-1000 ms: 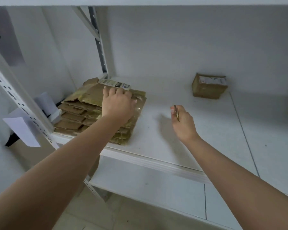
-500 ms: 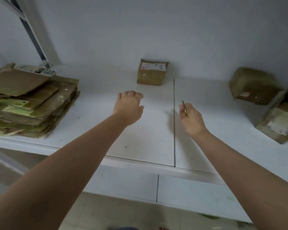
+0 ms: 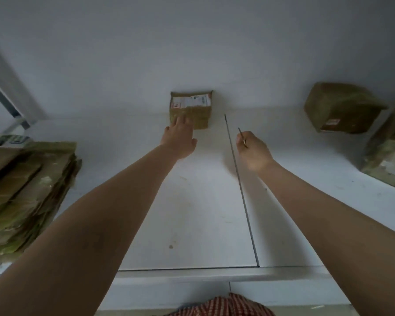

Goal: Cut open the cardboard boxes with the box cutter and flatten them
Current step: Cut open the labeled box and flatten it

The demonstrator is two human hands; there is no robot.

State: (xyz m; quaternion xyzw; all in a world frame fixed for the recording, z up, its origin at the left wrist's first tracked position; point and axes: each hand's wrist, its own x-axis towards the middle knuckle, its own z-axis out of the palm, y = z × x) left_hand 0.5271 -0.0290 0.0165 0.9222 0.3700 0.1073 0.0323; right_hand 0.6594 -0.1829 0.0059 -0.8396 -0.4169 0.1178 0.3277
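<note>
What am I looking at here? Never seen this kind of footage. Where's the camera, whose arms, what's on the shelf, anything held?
No machine here: a person wears one wide-angle camera on the head, looking forward and down, so the two bare arms are the wearer's own. The surface is a white shelf against a white wall. The left hand reaches with straight fingers to a small taped cardboard box with a white label at the back; its fingertips overlap the box front. The right hand pinches a thin blade-like tool, likely the box cutter. At the left lies a stack of flattened cardboard. At the right sit two more boxes, a closed one and one at the frame edge.
</note>
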